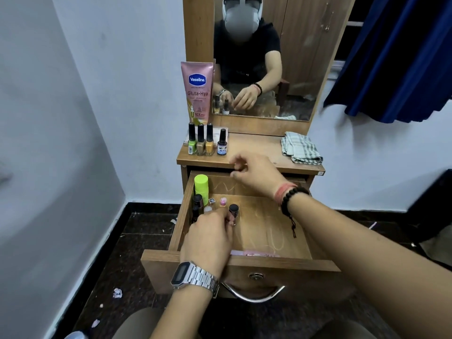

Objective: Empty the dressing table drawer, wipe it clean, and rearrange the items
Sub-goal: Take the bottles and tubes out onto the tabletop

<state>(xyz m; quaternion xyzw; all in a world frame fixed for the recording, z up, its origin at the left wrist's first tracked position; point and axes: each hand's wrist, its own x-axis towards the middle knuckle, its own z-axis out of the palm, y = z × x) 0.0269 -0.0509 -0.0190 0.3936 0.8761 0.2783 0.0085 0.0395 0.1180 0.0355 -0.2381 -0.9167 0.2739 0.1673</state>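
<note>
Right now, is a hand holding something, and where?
The left hand pinches a small dark-capped bottle near its base in the drawer. The right hand looks empty.

We face pale blue-white walls [73, 106] meeting in corner at left. Dark speckled stone floor [137, 243], paper scraps scattered. Narrow wooden dresser against wall, mirror [300, 69] above its tabletop [254, 148]. Navy curtain [401, 57] hangs upper right. We see soft, even indoor light.

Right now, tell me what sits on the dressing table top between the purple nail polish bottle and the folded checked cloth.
Nothing sits there: in the head view, the tabletop is bare wood between the purple nail polish bottle and the checked cloth.
</note>
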